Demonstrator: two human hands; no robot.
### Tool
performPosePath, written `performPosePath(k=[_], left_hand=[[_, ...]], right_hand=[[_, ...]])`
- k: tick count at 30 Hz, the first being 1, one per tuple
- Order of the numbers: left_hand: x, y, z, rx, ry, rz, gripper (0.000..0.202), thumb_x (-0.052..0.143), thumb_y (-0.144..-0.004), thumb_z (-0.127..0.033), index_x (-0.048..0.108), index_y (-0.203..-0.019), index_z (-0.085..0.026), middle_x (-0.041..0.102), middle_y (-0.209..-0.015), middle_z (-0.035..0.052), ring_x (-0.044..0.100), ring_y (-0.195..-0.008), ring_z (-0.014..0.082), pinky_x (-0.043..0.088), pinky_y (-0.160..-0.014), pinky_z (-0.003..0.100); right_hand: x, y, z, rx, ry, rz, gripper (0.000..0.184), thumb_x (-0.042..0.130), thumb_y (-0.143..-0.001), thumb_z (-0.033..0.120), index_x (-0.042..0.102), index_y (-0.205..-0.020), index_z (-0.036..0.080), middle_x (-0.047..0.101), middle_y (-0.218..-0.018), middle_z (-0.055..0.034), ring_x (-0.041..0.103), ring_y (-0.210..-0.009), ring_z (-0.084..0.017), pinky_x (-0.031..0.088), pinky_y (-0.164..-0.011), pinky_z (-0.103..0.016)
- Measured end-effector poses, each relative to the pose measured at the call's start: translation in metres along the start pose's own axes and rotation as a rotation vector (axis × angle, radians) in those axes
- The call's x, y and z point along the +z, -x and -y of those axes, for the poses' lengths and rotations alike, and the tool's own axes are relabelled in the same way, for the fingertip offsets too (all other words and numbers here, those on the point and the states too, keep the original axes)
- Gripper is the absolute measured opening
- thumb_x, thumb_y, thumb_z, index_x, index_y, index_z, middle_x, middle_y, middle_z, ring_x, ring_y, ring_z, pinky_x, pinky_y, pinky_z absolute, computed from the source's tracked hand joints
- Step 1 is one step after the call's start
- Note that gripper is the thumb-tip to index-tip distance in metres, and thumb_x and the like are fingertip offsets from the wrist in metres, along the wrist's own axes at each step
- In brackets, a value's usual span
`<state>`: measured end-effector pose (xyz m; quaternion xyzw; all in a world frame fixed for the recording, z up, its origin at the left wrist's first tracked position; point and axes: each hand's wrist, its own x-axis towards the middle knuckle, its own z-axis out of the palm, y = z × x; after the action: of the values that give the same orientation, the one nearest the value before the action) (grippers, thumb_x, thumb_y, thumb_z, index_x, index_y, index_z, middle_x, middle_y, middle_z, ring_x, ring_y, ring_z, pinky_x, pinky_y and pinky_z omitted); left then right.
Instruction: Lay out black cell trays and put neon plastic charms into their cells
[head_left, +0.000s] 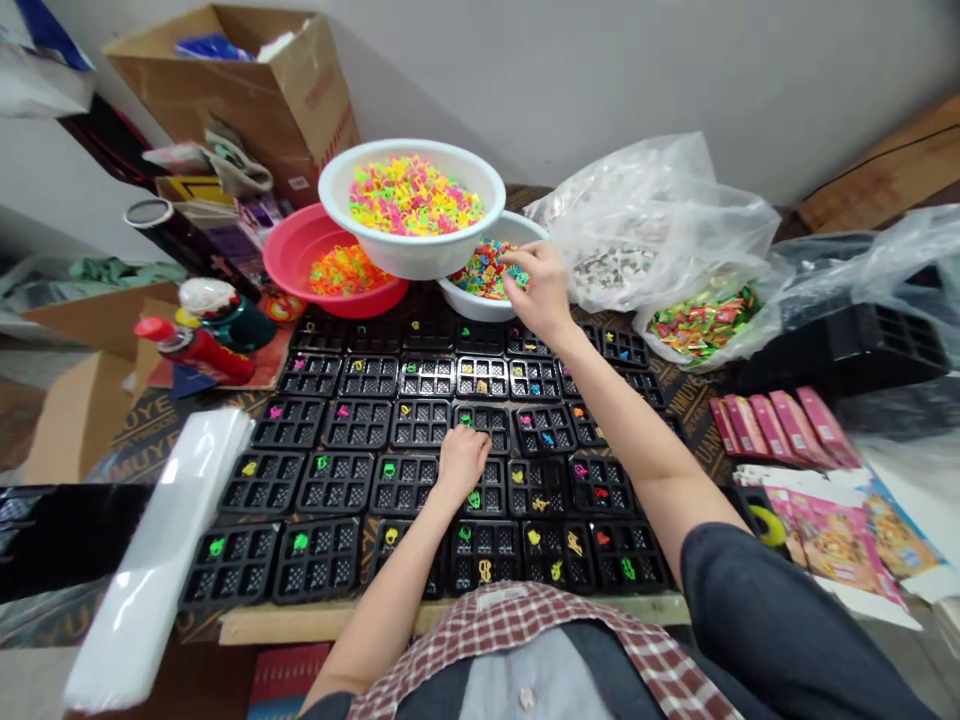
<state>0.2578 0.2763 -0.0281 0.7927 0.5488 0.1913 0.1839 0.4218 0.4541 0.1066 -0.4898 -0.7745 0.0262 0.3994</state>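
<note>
The tabletop (690,395) wore a brown covering printed with dark lettering, with a pale wooden strip (262,628) along its near edge and a plain pale wall (585,90) behind. An open cardboard box (319,110) stood at the back left; plastic bags (637,210) slumped at the back right, and pink boxes (787,425) lay in a row on the right. Rows of black trays (291,425) filled the middle, most holding small colored pieces. Each tray's long axis ran left to right, three compartments across and two deep, the open tops facing up. Beyond them, an upper white bowl (412,250) of mixed pieces overlapped a red bowl (279,262) and a lower white bowl (487,305), all three opening upward. The right hand (544,290) reached forward over the lower white bowl's right side, fingers curved, a narrow gap between index finger and thumb. The left hand (463,462) was over a tray near the middle, pointing away from the body, its fingers bunched; whether they gripped anything could not be told.
</note>
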Motion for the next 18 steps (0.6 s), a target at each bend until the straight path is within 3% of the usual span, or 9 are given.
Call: performPosePath(k=[2,4,6,8,10,13,18], left_hand=[[0.002,0.001,0.0,0.006,0.001,-0.048,0.018,0.055,-0.088,-0.015,0.067,-0.075,-0.019,0.063,-0.074,0.0065,0.054,-0.078,0.0215,0.039,-0.07,0.035],[0.005,0.002,-0.001,0.01,0.014,-0.108,0.018,0.055,-0.087,-0.012,0.067,-0.075,-0.02,0.062,-0.074,0.006,0.054,-0.076,0.0204,0.04,-0.069,0.033],[0.008,0.003,-0.001,0.012,0.048,-0.17,0.017,0.055,-0.086,-0.011,0.067,-0.077,-0.019,0.062,-0.077,0.0059,0.055,-0.076,0.0197,0.042,-0.068,0.032],[0.009,0.004,0.0,0.006,0.096,-0.223,0.015,0.056,-0.085,-0.012,0.068,-0.079,-0.019,0.063,-0.078,0.0059,0.056,-0.076,0.0192,0.043,-0.068,0.032],[0.008,0.003,0.003,-0.012,0.156,-0.267,0.013,0.057,-0.085,-0.014,0.068,-0.08,-0.019,0.063,-0.078,0.0056,0.057,-0.076,0.0187,0.045,-0.069,0.032],[0.005,0.001,0.007,-0.053,0.27,-0.335,0.013,0.058,-0.085,-0.015,0.069,-0.079,-0.02,0.065,-0.078,0.0051,0.059,-0.075,0.0178,0.047,-0.07,0.031],[-0.007,-0.003,0.01,-0.169,0.556,-0.385,0.014,0.059,-0.082,-0.02,0.071,-0.076,-0.021,0.065,-0.073,0.0031,0.056,-0.061,0.0135,0.045,-0.059,0.027]], right_hand=[[0.033,-0.034,-0.046,0.205,0.118,0.123,0.044,0.062,-0.082,0.05,0.065,-0.112,0.018,0.059,-0.116,-0.015,0.053,-0.115,-0.032,0.043,-0.1,-0.054],[0.059,-0.056,-0.079,0.358,0.193,0.346,0.062,0.076,-0.071,0.048,0.062,-0.121,0.014,0.056,-0.125,-0.0184,0.052,-0.118,-0.036,0.041,-0.102,-0.055],[0.076,-0.066,-0.095,0.454,0.193,0.566,0.071,0.082,-0.064,0.039,0.06,-0.125,0.012,0.057,-0.127,-0.0189,0.053,-0.119,-0.037,0.041,-0.103,-0.051],[0.086,-0.069,-0.099,0.513,0.132,0.68,0.064,0.084,-0.061,0.029,0.064,-0.12,0.011,0.062,-0.122,-0.0173,0.056,-0.117,-0.036,0.043,-0.102,-0.046],[0.092,-0.069,-0.099,0.556,0.064,0.67,0.046,0.082,-0.061,0.02,0.07,-0.105,0.011,0.067,-0.113,-0.0152,0.059,-0.112,-0.034,0.045,-0.1,-0.043],[0.098,-0.069,-0.101,0.607,-0.01,0.551,0.024,0.075,-0.064,0.01,0.072,-0.088,0.013,0.07,-0.104,-0.0132,0.06,-0.108,-0.031,0.044,-0.099,-0.04],[0.097,-0.069,-0.109,0.739,-0.174,0.379,0.017,0.068,-0.072,0.012,0.069,-0.089,0.013,0.071,-0.091,-0.0089,0.058,-0.104,-0.022,0.041,-0.101,-0.034]])
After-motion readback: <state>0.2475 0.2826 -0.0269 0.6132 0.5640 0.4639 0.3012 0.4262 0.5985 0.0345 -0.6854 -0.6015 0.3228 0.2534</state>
